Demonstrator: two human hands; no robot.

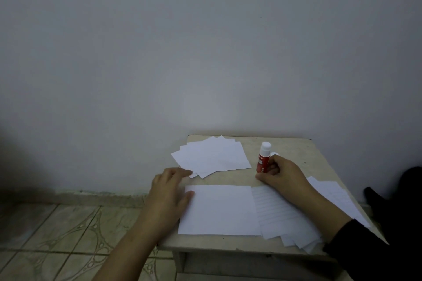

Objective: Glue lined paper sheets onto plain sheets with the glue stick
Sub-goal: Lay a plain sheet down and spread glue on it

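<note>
The right arm (365, 242) wears a black sleeve; the left forearm (127, 242) is bare.

Dim, flat light here, soft focus throughout; heavy shadow pools left of the left hand (167, 191), wide-angle edges bending the floor (57, 230).

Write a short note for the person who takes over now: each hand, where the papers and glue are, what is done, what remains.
Left hand: open, resting on the left edge of the plain sheet.
Right hand: grip around the glue stick, which stands upright on the table; cap on.
Lined sheets: stacked right of the plain sheet, under the right arm.
Fanned pile: at the back left.
Done: cannot tell if any pair is glued.
Left: uncap, apply glue, join the sheets.
</note>
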